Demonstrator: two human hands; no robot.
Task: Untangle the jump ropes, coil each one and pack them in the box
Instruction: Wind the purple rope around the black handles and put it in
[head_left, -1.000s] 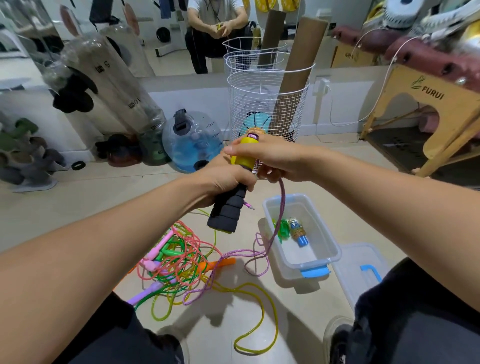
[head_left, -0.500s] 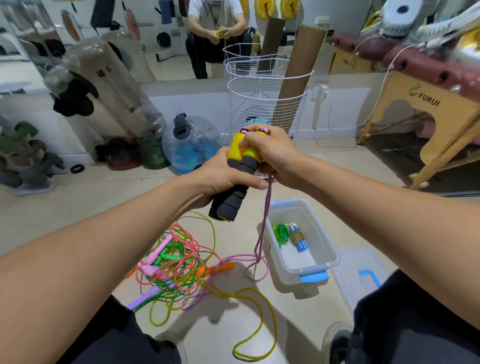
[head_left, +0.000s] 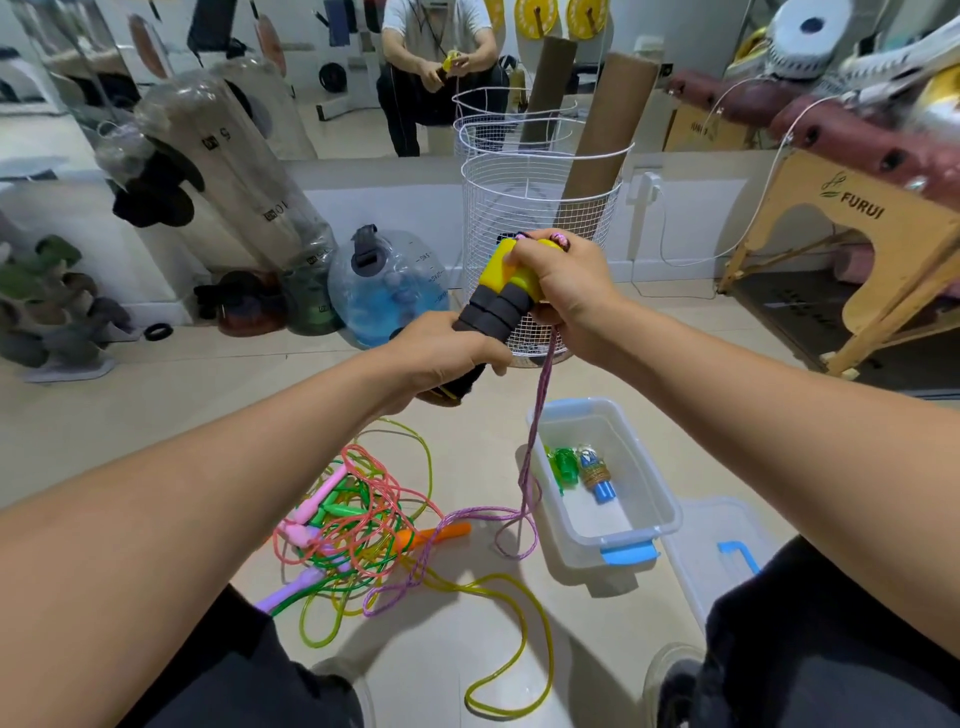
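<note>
**Both hands grip the paired handles, raised higher than before**

Left hand (head_left: 447, 351) curls round the lower black foam of the two handles (head_left: 493, 306), and the right hand (head_left: 563, 288) wraps their yellow tops, pinching the purple rope (head_left: 535, 431) where it leaves them. Compared with a second ago, the hands have risen and tilted the handles more upright, and the right hand has slid from above the yellow caps to close over them; the rope, then a slack curve, now hangs nearly straight down from the right hand.

Below and to the left of the hands, the tangle (head_left: 358, 514) of pink, green, orange and yellow ropes lies on the floor where it did, the purple rope running into its near edge. Directly under the right hand stands the clear box (head_left: 649, 467), blue-latched, with two coiled ropes (head_left: 582, 467) inside, one green, one blue-handled. Its lid (head_left: 727, 551) lies just beside it, toward the right knee.
</note>
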